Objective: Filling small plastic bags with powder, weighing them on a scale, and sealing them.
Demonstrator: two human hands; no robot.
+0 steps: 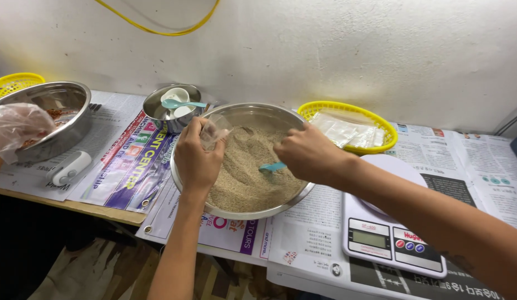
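A large steel bowl (244, 113) holds a heap of small tan grains (244, 175). My left hand (197, 158) holds a small clear plastic bag (214, 131) open over the bowl's left side. My right hand (305, 153) grips a light blue plastic spoon (272, 167) whose scoop end is dug into the grains. Both hands are above the bowl, about a hand's width apart.
A white digital kitchen scale (389, 236) stands right of the bowl. A yellow basket (353, 111) behind holds clear bags. A small steel bowl (153, 105) has white cups and a blue spoon. Far left are another steel bowl (75, 125), a co-worker's gloved hand (17, 130) and a white device (69, 168). Newspapers cover the table.
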